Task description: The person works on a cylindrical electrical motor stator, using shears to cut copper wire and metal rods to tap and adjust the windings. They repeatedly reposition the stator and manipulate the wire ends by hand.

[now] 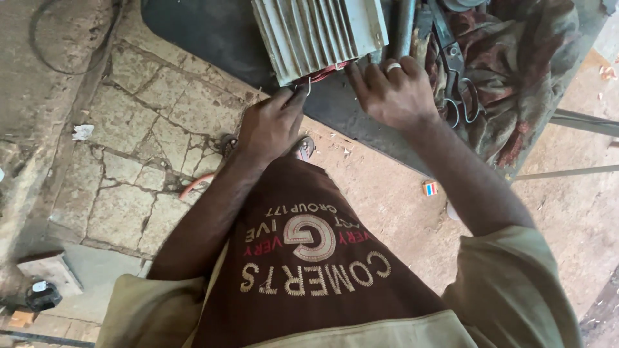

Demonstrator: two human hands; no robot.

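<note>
Finned grey metal housing [319, 35] lying at near edge of dark tabletop [206, 32]. Left hand [271, 125] pinching thin wire [308, 87] at housing's lower edge, grip closed. Right hand [393, 93], ringed, pressed beside red wires, grip unclear. Scissors [459, 84] on patterned cloth [522, 71] just right.

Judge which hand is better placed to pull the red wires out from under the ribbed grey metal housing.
Probably the left hand: its fingertips already pinch at the red wires by the ribbed grey metal housing. The right hand, wearing a ring, rests flat on the dark table beside them.
</note>
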